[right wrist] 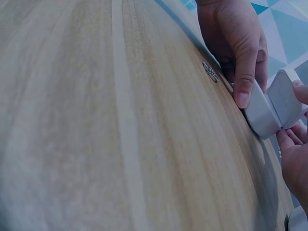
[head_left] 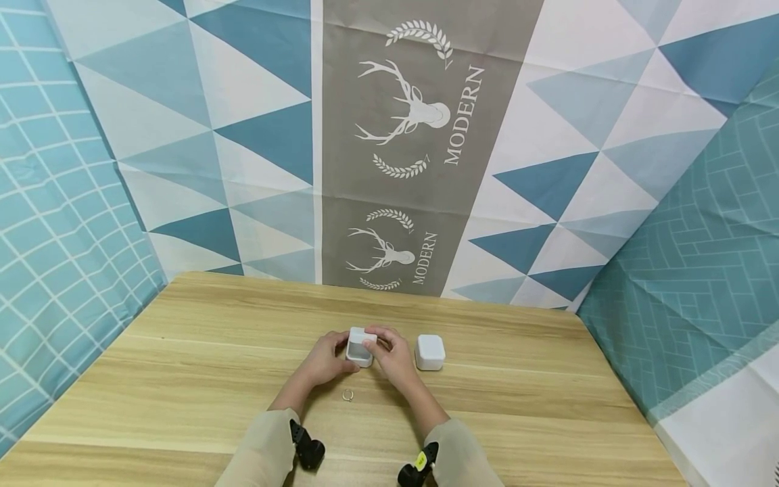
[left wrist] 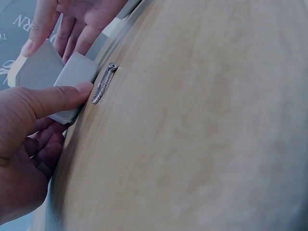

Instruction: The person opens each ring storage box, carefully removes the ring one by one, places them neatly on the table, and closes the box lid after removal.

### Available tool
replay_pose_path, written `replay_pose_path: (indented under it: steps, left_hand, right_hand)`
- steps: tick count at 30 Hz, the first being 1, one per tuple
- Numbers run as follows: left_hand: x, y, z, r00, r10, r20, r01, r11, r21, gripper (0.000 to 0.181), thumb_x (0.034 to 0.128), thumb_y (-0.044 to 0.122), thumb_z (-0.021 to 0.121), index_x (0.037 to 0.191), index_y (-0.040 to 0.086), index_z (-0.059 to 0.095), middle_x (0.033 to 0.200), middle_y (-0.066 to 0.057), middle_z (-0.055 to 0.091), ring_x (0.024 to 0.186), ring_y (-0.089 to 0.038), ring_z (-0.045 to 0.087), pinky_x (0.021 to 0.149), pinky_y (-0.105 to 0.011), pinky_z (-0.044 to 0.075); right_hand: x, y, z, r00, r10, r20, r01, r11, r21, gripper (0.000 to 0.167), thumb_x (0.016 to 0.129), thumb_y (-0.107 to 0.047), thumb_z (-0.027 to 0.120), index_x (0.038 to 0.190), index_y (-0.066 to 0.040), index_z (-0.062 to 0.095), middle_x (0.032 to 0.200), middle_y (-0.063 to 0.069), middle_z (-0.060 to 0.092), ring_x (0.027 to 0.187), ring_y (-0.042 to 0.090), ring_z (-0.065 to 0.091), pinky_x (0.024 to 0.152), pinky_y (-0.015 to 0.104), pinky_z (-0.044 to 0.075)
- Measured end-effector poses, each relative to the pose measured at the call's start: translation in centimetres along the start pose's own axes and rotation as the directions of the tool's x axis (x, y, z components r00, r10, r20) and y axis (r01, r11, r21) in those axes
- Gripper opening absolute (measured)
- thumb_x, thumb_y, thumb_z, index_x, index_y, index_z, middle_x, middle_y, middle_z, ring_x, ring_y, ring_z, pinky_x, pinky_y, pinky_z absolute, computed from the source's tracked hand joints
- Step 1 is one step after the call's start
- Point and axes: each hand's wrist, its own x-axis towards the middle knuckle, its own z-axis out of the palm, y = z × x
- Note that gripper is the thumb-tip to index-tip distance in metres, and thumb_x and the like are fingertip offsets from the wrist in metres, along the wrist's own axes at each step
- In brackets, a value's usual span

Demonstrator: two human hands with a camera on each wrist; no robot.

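Observation:
A small white ring box (head_left: 360, 360) stands on the wooden table with its hinged lid (right wrist: 285, 96) raised. My left hand (head_left: 325, 360) grips the lower part of the box from the left, its thumb (left wrist: 72, 96) along the near side. From the right, my right hand (head_left: 392, 355) pinches the raised lid between thumb and fingers. A sparkling silver-coloured ring (head_left: 347, 395) lies on the table in front of the box, apart from both hands. In the wrist views the ring (left wrist: 104, 83) appears edge-on near the box. The inside of the base is hidden there.
A second white box (head_left: 430, 352), closed, stands to the right of my right hand. The wooden table (head_left: 535, 406) reaches back to a patterned cloth backdrop (head_left: 262, 155). Black wrist cameras (head_left: 309, 452) sit at both cuffs.

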Motion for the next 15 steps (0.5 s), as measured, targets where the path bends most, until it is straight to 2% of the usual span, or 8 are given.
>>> replay_pose_path:
  steps: [4, 11, 15]
  left_hand:
    - [0.02, 0.03, -0.03, 1.000, 0.003, -0.006, -0.003, 1.000, -0.001, 0.070, 0.0674, 0.012, 0.081, 0.128, -0.006, 0.052, 0.118, -0.019, 0.059, 0.116, -0.034, 0.053, 0.104, -0.049, 0.039]
    - [-0.04, 0.06, -0.09, 1.000, 0.004, -0.007, -0.004, 1.000, 0.000, 0.071, 0.0670, 0.012, 0.081, 0.128, -0.007, 0.051, 0.117, -0.018, 0.059, 0.116, -0.034, 0.053, 0.103, -0.050, 0.039]
    - [-0.09, 0.05, -0.15, 1.000, 0.006, -0.002, -0.006, 1.000, 0.005, 0.071, 0.0673, 0.013, 0.081, 0.128, -0.007, 0.051, 0.117, -0.018, 0.060, 0.115, -0.034, 0.053, 0.103, -0.050, 0.039]
  right_hand:
    - [0.05, 0.03, -0.04, 1.000, 0.012, 0.005, -0.012, 1.000, 0.008, 0.030, 0.089, -0.005, 0.060, 0.115, 0.009, 0.059, 0.128, 0.023, 0.051, 0.124, 0.035, 0.048, 0.103, 0.028, 0.043]
    - [0.04, 0.06, -0.08, 1.000, -0.012, 0.013, 0.012, 1.000, 0.010, 0.030, 0.088, -0.004, 0.060, 0.114, 0.011, 0.058, 0.127, 0.025, 0.050, 0.124, 0.036, 0.046, 0.105, 0.035, 0.041]
    - [0.05, 0.11, -0.07, 1.000, -0.019, 0.016, 0.019, 1.000, 0.005, 0.030, 0.089, -0.005, 0.060, 0.114, 0.011, 0.058, 0.126, 0.025, 0.050, 0.123, 0.035, 0.047, 0.105, 0.033, 0.041]
